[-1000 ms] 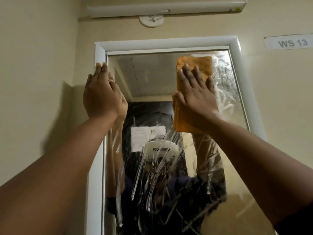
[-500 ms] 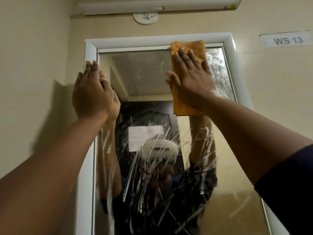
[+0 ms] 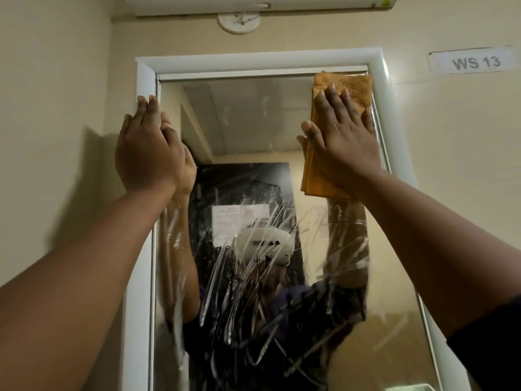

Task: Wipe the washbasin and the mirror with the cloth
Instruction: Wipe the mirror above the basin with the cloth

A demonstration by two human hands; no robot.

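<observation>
A tall mirror [image 3: 248, 122] in a white frame [image 3: 259, 59] hangs on the beige wall. Its lower half carries wet streaks; the upper part looks clearer. An orange folded cloth [image 3: 352, 87] lies flat against the glass in the top right corner. My right hand [image 3: 342, 145] presses on it with straight, spread fingers. My left hand [image 3: 148, 148] rests flat against the mirror's upper left edge, fingertips on the frame. The washbasin is out of view.
A tube light fitting [image 3: 262, 4] runs along the wall above the mirror, with a round white ceiling rose [image 3: 238, 22] under it. A label reading WS 13 [image 3: 476, 63] is stuck on the wall to the right.
My right hand has slid the cloth up and to the right, into the mirror's top right corner. My left hand has stayed at the left frame.
</observation>
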